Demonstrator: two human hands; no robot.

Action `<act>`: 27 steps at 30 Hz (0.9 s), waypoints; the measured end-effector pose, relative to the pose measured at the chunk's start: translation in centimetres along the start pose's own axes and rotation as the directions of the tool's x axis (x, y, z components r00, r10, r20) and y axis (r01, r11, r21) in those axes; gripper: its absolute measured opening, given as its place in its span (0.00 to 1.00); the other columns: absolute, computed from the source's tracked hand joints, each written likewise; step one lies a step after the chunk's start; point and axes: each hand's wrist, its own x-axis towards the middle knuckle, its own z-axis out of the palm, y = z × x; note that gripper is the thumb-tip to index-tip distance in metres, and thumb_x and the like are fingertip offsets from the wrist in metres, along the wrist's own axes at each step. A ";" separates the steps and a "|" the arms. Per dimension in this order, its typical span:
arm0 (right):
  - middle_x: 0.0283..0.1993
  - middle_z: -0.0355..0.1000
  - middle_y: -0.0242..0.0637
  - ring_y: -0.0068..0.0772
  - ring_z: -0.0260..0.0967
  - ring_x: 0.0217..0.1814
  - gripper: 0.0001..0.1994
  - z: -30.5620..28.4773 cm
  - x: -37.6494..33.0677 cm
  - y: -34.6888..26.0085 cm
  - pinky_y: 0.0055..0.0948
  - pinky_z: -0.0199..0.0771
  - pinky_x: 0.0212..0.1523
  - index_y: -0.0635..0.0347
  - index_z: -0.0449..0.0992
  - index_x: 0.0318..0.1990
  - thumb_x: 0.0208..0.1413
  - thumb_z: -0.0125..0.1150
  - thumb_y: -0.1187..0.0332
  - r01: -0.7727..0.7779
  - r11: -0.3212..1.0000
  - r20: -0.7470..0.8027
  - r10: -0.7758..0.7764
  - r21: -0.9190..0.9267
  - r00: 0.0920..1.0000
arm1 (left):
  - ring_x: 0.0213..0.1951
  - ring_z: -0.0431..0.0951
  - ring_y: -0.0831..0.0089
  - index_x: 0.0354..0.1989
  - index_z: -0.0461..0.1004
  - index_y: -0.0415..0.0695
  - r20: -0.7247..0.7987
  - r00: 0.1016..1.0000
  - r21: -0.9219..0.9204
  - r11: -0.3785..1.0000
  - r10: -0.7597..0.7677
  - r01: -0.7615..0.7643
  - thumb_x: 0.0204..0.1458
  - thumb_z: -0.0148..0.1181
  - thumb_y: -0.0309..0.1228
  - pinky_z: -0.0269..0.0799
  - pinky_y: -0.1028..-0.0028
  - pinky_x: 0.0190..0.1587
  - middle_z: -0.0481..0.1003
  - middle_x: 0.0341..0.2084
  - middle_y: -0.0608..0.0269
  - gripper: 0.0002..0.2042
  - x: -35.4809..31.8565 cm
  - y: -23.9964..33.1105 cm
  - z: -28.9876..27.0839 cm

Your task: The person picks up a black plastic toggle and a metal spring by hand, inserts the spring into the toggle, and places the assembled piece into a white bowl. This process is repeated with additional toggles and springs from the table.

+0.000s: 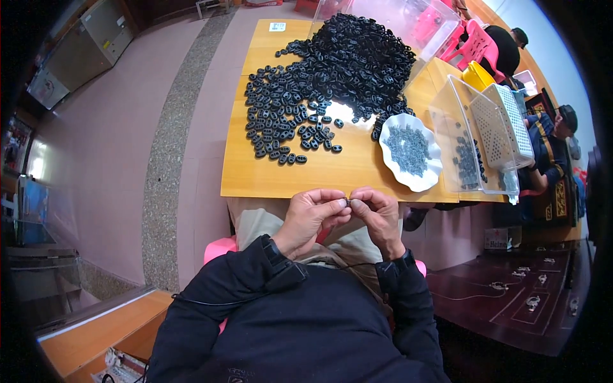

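Observation:
Just past the near edge of the table, over my lap, my left hand (310, 220) and my right hand (380, 220) meet fingertip to fingertip. Both are closed in a pinch around a small dark piece (347, 202), mostly hidden by the fingers. On the wooden table (268, 182) ahead lies a large heap of black oval two-hole pieces (361, 60), with many spread loose (278, 121) to its left. A white scalloped dish (423, 184) at the right holds small translucent greyish bits (407, 150).
Right of the dish stands a clear plastic bin (440, 105) with some black pieces inside. Beside it are a white perforated basket (504, 127) and a yellow container (477, 76). A larger clear tub (434, 25) lies behind the heap. Another person (552, 143) sits at the right.

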 end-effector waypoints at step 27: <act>0.32 0.75 0.29 0.15 0.68 0.32 0.05 0.5 0.1 0.2 0.16 0.69 0.33 0.66 0.77 0.36 0.56 0.60 0.72 -0.113 0.984 0.018 0.111 0.139 0.994 | 0.31 0.79 0.74 0.39 0.72 0.32 -0.044 0.994 0.090 0.992 0.096 -0.092 0.53 0.58 0.21 0.79 0.78 0.35 0.77 0.30 0.55 0.07 0.0 0.0 0.2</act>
